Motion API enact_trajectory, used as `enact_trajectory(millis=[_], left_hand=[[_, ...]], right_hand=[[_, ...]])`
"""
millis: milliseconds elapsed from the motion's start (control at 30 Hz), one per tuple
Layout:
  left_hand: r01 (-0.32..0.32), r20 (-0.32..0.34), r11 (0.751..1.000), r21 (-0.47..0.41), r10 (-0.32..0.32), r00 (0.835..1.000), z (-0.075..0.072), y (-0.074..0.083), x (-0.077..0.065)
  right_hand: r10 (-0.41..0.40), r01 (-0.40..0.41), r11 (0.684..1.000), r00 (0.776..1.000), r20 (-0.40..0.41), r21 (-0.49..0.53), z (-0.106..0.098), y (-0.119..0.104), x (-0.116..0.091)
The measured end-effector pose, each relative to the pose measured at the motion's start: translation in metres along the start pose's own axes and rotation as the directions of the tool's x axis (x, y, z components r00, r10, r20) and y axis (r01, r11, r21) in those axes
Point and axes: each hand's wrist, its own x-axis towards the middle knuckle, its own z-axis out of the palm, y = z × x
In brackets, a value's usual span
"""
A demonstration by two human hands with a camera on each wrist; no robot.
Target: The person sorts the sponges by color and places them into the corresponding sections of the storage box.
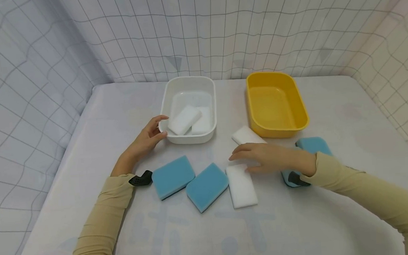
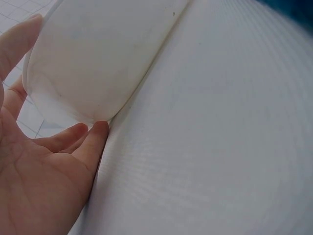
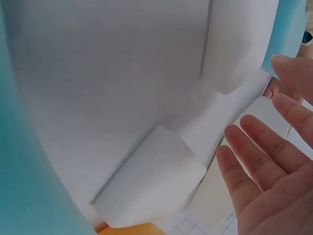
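My left hand [image 1: 146,140] holds the near left corner of a white plastic bin [image 1: 191,139], its thumb and fingers around the corner; the left wrist view shows the fingertips against the bin's wall [image 2: 98,63]. Two white sponges [image 1: 184,120] lie inside that bin. My right hand [image 1: 266,157] hovers with fingers extended and holds nothing. Beneath and beside it are a white sponge [image 1: 242,189] and another white sponge [image 1: 246,135] near the yellow bin. In the right wrist view both white sponges [image 3: 151,181] lie apart from the fingertips.
A yellow bin [image 1: 278,132] stands at the back right. Two blue sponges with dark undersides, the left sponge [image 1: 173,177] and the middle sponge [image 1: 207,187], lie in front of the white bin. More blue sponge [image 1: 313,145] shows around the right wrist, partly hidden. Gridded curtains enclose the table.
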Motion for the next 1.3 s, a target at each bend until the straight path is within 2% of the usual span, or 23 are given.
enact_trajectory(millis=[200,367,533,1000,1300], left_hand=[[0.005,0.007,1.0,-0.001,-0.005,1.0,-0.001,0.0,-0.001],[0.002,0.005,1.0,0.002,-0.002,1.0,-0.001,0.0,0.0],[-0.004,-0.001,1.0,0.016,0.004,1.0,-0.001,0.0,0.0],[-0.012,0.004,1.0,-0.001,0.012,1.0,-0.002,-0.001,0.0],[0.003,0.005,1.0,0.0,-0.003,1.0,-0.002,-0.001,0.001]], right_hand=[[0.038,-0.04,0.999,0.998,0.057,0.03,0.007,-0.005,-0.004],[0.056,-0.058,0.998,0.994,0.099,0.016,0.012,-0.01,-0.01],[0.037,-0.037,0.999,0.995,0.089,0.001,0.014,-0.017,-0.015],[0.07,-0.073,0.997,0.992,0.103,0.024,0.023,-0.031,-0.023],[0.087,-0.086,0.996,0.994,0.065,-0.01,0.032,-0.035,-0.025]])
